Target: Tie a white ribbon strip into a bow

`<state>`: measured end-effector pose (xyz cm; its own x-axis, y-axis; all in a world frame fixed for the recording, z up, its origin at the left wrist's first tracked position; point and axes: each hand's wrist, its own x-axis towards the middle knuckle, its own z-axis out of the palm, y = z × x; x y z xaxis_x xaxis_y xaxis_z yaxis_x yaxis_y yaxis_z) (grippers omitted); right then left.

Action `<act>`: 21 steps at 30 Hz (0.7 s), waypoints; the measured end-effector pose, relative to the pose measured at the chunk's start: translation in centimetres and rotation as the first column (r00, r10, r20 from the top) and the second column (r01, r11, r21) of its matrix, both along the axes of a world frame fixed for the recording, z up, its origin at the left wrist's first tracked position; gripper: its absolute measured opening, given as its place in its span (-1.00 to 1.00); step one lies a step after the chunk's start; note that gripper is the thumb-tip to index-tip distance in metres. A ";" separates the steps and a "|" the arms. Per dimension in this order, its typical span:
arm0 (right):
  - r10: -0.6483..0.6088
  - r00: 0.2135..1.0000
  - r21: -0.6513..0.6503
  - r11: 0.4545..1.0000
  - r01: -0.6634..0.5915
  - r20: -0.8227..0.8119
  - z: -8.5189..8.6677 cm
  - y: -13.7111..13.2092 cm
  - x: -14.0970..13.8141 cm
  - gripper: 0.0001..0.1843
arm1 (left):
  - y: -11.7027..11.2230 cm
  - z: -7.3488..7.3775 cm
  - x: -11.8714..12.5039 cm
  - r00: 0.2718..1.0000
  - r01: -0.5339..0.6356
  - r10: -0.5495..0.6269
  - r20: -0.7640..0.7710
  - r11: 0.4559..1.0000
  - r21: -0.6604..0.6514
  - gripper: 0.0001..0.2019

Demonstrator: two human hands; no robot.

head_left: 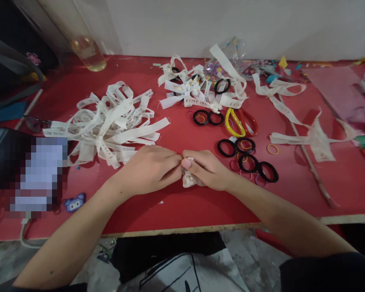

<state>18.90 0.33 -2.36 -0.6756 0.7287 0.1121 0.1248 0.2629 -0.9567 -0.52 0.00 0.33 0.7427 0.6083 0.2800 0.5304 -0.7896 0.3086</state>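
Note:
Near the front of the red table, my left hand and my right hand meet, both closed on a bunched white ribbon. My right thumb presses on top of it, and most of the ribbon is hidden by my fingers. To the left of my left hand lies a tangled heap of white printed ribbons. Beside my right hand are several black hair ties, mixed with thin coloured rubber bands. Scissors with yellow and red handles lie just beyond them.
Ribbon bows with black ties are piled at the back. Loose ribbons and a thin stick lie right. On the left are a phone with a cable, a blue keychain, glasses and a bottle.

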 end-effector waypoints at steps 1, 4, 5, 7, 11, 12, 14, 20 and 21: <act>0.000 1.000 -0.005 1.000 0.000 0.000 0.0 0.0 0.0 -0.66 | 0.0 0.0 0.0 1.000 -0.001 0.001 -0.004 1.000 0.003 -0.68; -0.002 1.000 -0.016 1.000 0.002 0.004 0.1 0.0 0.0 -0.65 | 0.0 0.0 0.0 1.000 0.000 0.000 -0.013 1.000 0.024 -0.68; -0.003 1.000 -0.014 1.000 0.003 0.007 0.1 0.0 0.0 -0.65 | 0.0 0.0 0.0 1.000 0.001 0.000 -0.018 0.999 0.032 -0.68; -0.004 1.000 -0.007 1.000 0.004 0.016 0.1 0.0 0.0 -0.65 | 0.0 0.0 0.0 0.999 0.003 -0.002 -0.035 0.999 0.045 -0.69; -0.008 0.999 0.037 0.999 0.007 0.034 0.1 0.0 -0.1 -0.65 | 0.0 0.0 0.0 0.998 -0.003 0.008 -0.061 0.997 0.074 -0.69; -0.009 0.999 0.047 0.999 0.008 0.039 0.1 0.0 -0.1 -0.65 | 0.0 0.0 0.0 0.998 -0.006 0.011 -0.066 0.997 0.077 -0.69; -0.011 0.999 0.061 0.998 0.008 0.048 0.1 0.0 -0.1 -0.66 | 0.0 0.0 -0.1 0.997 -0.010 0.016 -0.077 0.997 0.076 -0.69; -0.019 0.998 0.092 0.996 0.013 0.063 0.1 0.0 -0.1 -0.67 | 0.0 0.0 -0.1 0.997 -0.012 0.018 -0.081 0.997 0.072 -0.68; -0.021 0.998 0.092 0.996 0.015 0.065 0.1 0.0 -0.1 -0.67 | 0.0 0.0 -0.1 0.997 -0.012 0.017 -0.077 0.997 0.072 -0.68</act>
<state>18.76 0.36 -2.27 -0.6707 0.7295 0.1344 0.1921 0.3458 -0.9184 -0.59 0.01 0.35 0.7550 0.5997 0.2652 0.5620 -0.8001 0.2096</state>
